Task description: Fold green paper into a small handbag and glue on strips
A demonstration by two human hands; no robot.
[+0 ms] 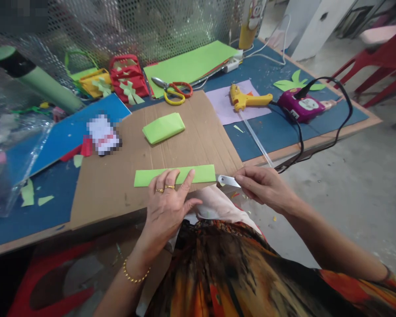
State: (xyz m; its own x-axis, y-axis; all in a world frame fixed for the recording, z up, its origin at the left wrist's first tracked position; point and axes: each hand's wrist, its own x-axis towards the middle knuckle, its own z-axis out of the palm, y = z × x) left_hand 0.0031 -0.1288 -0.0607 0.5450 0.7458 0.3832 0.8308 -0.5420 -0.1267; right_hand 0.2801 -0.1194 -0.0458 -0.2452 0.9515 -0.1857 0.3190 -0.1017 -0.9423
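Observation:
A folded strip of light green paper [203, 173] lies on a sheet of brown cardboard [108, 189] near the table's front edge. My left hand [170, 196] rests on this strip, fingers spread and pressing it down. In my right hand [267, 185] is a small silver knife [229, 180], pinched between thumb and fingers. Its narrow end meets the strip's right end; whether the tip is inside the fold I cannot tell. Farther back on the cardboard sits a folded green paper packet [164, 127].
Scissors [174, 91] lie behind the cardboard, near green paper sheets [191, 66] and small paper bags [128, 79]. At the right, a yellow glue gun [247, 99] with a glue stick is plugged into a purple power strip [302, 105], whose black cable [350, 103] loops over the table edge.

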